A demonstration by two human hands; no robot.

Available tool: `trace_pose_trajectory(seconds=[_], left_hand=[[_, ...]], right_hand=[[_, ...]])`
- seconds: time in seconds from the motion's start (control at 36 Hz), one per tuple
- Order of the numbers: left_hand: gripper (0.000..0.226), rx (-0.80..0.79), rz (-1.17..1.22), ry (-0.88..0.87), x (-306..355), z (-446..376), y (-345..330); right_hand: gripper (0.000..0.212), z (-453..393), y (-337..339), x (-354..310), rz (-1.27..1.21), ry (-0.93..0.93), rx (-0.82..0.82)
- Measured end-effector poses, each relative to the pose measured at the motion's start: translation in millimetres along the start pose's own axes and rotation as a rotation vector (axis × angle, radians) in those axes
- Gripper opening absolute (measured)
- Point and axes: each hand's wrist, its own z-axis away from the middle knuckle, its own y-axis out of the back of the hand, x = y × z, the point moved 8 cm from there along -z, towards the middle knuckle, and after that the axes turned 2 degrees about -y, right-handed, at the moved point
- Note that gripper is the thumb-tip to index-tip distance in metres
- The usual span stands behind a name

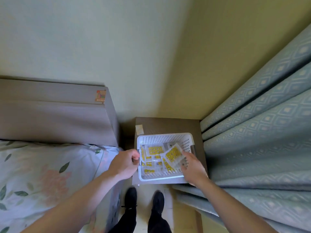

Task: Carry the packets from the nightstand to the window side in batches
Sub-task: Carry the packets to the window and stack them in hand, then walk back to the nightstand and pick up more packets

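Head view: I look down on a nightstand between bed and curtain.
Basket: white basket sits on the tabletop, toward its front edge.
Packets: yellow packets lie loose inside the basket.
Left hand: my left hand has its fingers curled at the basket's left rim, pinching a packet edge there.
Right hand: my right hand pinches one tilted packet at the basket's right side.
Feet: black shoes stand at the nightstand's front.

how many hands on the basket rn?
2. Left hand grips the white basket's left rim; right hand holds a yellow packet at its right side.
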Motion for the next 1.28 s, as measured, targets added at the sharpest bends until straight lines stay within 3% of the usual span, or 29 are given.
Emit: trace_pose_trajectory(seconds=[0.22,0.39,0.58,0.89,1.28], left_hand=[[0.029,0.046,-0.074,-0.093,16,78,1],[0.035,0.095,-0.088,-0.156,32,156,-11],[0.038,0.279,-0.040,-0.196,43,261,-24],[0.044,0.405,-0.097,-0.042,28,463,-65],[0.036,0.462,-0.070,-0.051,-27,691,-120]], right_hand=[[0.058,109,10,-12,-0.132,0.050,0.098],[0.056,169,2,-22,-0.172,0.141,0.076],[0.056,246,-5,-18,-0.115,0.319,0.066],[0.053,406,-46,6,-0.024,0.544,-0.023],[0.053,617,-133,42,0.018,0.671,-0.006]])
